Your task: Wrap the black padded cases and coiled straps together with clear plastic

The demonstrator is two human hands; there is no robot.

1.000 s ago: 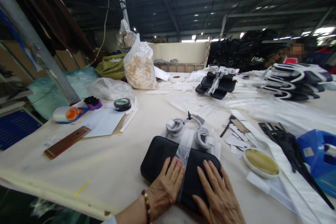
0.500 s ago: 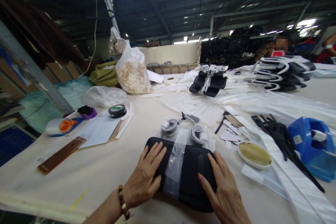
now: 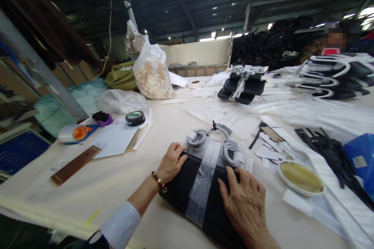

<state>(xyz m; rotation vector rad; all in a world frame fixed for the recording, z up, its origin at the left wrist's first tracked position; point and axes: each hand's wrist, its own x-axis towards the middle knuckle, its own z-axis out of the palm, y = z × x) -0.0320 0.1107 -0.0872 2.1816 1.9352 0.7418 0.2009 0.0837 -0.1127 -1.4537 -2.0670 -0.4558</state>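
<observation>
A flat black bag [image 3: 179, 190] lies in front of me, with a clear plastic band [image 3: 202, 186] wrapped around its middle. Two rolled grey straps [image 3: 196, 139] and a grey loop with a black end stick out past its far edge, wrapped in clear plastic. My left hand [image 3: 170, 164] grips the bag's far left corner, fingers bent over the edge. On the right part, my right hand [image 3: 244, 198] holds the bag with its fingers curled over the far and right edges and the thumb on top. The bag's underside is hidden.
To the left are a phone [image 3: 76, 165], white paper [image 3: 112, 140], black tape [image 3: 135, 118] and a tape roll [image 3: 73, 134]. Rightward lie a round dish [image 3: 300, 177], paper scraps [image 3: 270, 148], black straps [image 3: 324, 148] and a blue dispenser [image 3: 360, 159]. Bundled black bags [image 3: 244, 85] stand farther back.
My left hand has slid from the bag's top to its far left corner and curled there. My right hand's fingers have bent over the edge. The view has shifted left.
</observation>
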